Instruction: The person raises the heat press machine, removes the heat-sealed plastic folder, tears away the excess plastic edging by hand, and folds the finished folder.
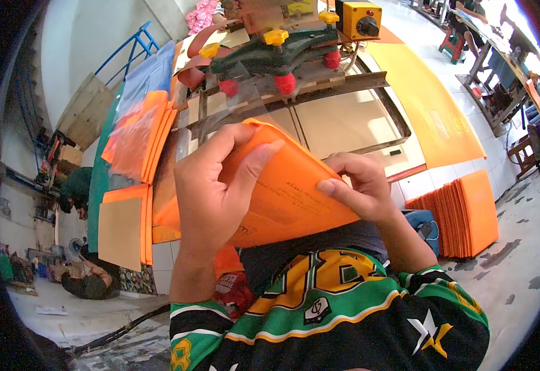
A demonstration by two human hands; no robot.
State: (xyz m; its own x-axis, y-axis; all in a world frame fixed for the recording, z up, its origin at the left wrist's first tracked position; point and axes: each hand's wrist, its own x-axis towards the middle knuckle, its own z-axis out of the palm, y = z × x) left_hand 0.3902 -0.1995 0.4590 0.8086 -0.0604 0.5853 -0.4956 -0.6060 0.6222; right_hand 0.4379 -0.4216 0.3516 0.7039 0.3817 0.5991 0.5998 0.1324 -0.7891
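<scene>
An orange folder point(288, 198) with dark printed text is tilted up in front of my body, gripped along its upper edge by both hands. My left hand point(217, 179) pinches the upper left corner, thumb on the near face. At the right end of that edge, my right hand point(363, 188) pinches it between thumb and fingers. Just beyond the folder lies a machine bed with a dark metal frame point(400, 117) around tan board point(344, 117). Above the bed stands a press point(276, 55) with yellow knobs and red feet.
Left of the machine are orange folders point(149, 139) in clear plastic and a tan board point(120, 229) on more orange pieces. A tall stack of orange folders point(480, 210) stands at the right. A yellow control box point(360, 21) sits by the press. Other people point(87, 278) are farther off.
</scene>
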